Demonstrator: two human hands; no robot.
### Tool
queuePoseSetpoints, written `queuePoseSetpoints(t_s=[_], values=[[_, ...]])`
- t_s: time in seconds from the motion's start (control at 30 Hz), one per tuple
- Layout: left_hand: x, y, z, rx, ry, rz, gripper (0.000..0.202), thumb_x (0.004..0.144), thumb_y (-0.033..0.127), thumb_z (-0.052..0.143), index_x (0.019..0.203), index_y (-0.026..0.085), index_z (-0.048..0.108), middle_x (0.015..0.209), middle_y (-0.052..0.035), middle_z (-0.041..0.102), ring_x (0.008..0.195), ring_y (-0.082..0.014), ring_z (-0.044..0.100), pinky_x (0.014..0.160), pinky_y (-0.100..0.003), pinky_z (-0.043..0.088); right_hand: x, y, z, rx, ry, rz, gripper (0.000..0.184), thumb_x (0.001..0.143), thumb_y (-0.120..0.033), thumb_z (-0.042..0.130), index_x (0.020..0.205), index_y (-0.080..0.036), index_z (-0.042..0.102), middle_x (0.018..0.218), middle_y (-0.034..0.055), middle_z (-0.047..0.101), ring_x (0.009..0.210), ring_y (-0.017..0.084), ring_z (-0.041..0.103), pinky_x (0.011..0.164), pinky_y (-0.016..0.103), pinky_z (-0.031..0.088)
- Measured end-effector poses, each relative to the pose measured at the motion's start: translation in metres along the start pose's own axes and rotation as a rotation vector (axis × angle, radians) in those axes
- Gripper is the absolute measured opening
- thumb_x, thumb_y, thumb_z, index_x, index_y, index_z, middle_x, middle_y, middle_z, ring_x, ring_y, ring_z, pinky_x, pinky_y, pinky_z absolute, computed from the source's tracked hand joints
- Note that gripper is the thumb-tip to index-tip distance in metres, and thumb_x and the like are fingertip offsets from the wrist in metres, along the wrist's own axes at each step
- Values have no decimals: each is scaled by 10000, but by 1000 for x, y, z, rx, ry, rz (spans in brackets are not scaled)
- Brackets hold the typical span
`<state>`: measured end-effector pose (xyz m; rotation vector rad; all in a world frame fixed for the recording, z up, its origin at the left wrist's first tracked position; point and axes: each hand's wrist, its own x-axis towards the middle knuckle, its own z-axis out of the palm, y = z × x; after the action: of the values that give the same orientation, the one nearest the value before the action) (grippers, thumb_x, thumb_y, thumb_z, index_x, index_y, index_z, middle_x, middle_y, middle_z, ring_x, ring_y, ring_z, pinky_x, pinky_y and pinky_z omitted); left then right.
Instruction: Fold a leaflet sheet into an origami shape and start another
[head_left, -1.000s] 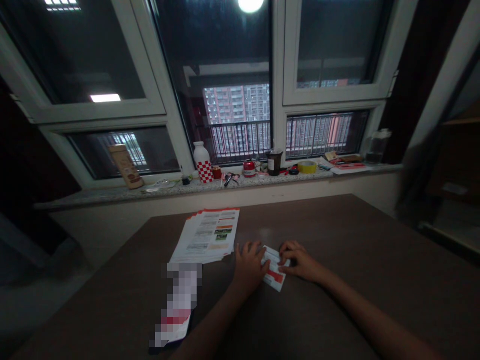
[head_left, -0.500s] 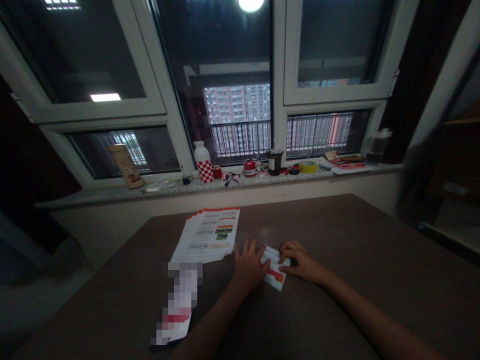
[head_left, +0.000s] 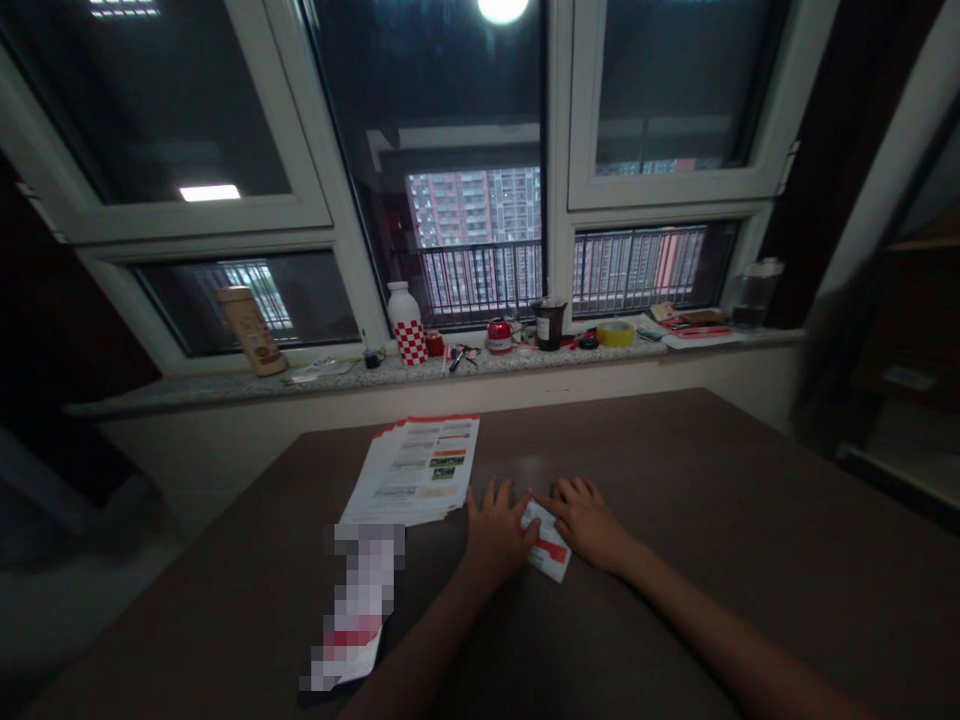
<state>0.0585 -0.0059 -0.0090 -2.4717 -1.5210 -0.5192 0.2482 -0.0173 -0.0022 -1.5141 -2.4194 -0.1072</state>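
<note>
A small folded sheet of printed paper [head_left: 551, 553], white with an orange-red band, lies on the dark brown table [head_left: 675, 480] between my hands. My left hand [head_left: 499, 530] lies across its left side, fingers spread and thumb resting on the paper. At the paper's upper right, my right hand [head_left: 589, 522] lies palm down, with its thumb and fingers reaching along the top edge. Both hands look pressed flat rather than gripping. The paper's left part is hidden under my left hand.
Left of my hands lies a fanned stack of printed sheets [head_left: 420, 470]. Nearer me is a pixelated item [head_left: 360, 600]. Along the window sill [head_left: 337, 375] stand a tan bottle [head_left: 251, 330], a red-and-white checked bottle [head_left: 407, 325], a dark cup [head_left: 550, 325] and yellow tape [head_left: 615, 334].
My right hand has shifted from the paper's right side to its upper edge, and its fingers have flattened from a pinch. The paper's top part now looks folded down. My left hand stays put.
</note>
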Motion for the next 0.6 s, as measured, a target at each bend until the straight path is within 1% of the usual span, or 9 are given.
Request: queuePoseSetpoints(t_s=[0.17, 0.3, 0.5, 0.6], values=[[0, 1, -1, 3, -14, -12, 467, 885, 527, 474, 1312, 347, 525, 1370, -87, 507, 1310, -347, 354, 1047, -651, 187, 1, 0, -2, -7, -37, 22, 616, 853, -188, 494, 1418, -392, 359, 1101, 61, 540, 1049, 251, 443, 1044, 500, 224], [0, 1, -2, 2, -19, -14, 471, 884, 532, 470, 1315, 350, 523, 1367, -86, 511, 1309, -350, 354, 1050, -648, 181, 2, 0, 0, -9, -37, 38, 618, 840, -188, 501, 1412, -385, 373, 1117, 68, 543, 1070, 267, 439, 1051, 535, 204], [1, 1, -3, 7, -26, -25, 472, 876, 534, 483, 1308, 352, 533, 1366, -91, 516, 1317, -355, 349, 1050, -646, 175, 4, -1, -5, -5, -35, 17, 552, 838, -211, 526, 1360, -375, 457, 1130, 66, 564, 1090, 270, 445, 1072, 548, 174], [1, 1, -4, 17, -15, -16, 472, 868, 530, 499, 1302, 350, 540, 1372, -98, 514, 1344, -353, 316, 1053, -648, 162, 4, -2, -7, -14, -15, 13, 524, 831, -212, 542, 1331, -362, 496, 1138, 68, 566, 1107, 268, 444, 1085, 540, 158]])
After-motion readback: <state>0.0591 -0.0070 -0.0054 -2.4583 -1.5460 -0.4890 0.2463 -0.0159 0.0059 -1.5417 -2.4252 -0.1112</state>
